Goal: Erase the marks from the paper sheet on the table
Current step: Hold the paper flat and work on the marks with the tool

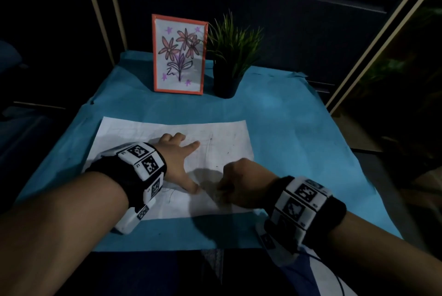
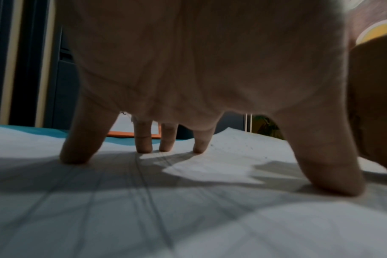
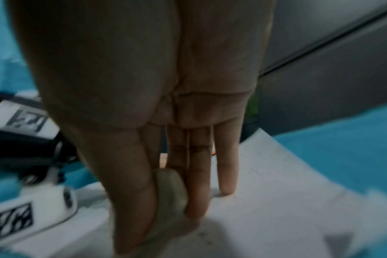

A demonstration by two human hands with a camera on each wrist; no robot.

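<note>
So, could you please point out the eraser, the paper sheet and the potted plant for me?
eraser [image 3: 170,188]: right wrist view, its pale side showing between thumb and fingers.
paper sheet [image 1: 143,133]: head view, bare upper left area.
potted plant [image 1: 226,81]: head view, the dark pot.

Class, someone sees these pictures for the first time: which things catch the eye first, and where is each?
The white paper sheet on the blue table cover, left hand spread on it, right hand pinching an eraser near its front edge. Behind stand an orange-framed flower drawing and a potted plant.
</note>
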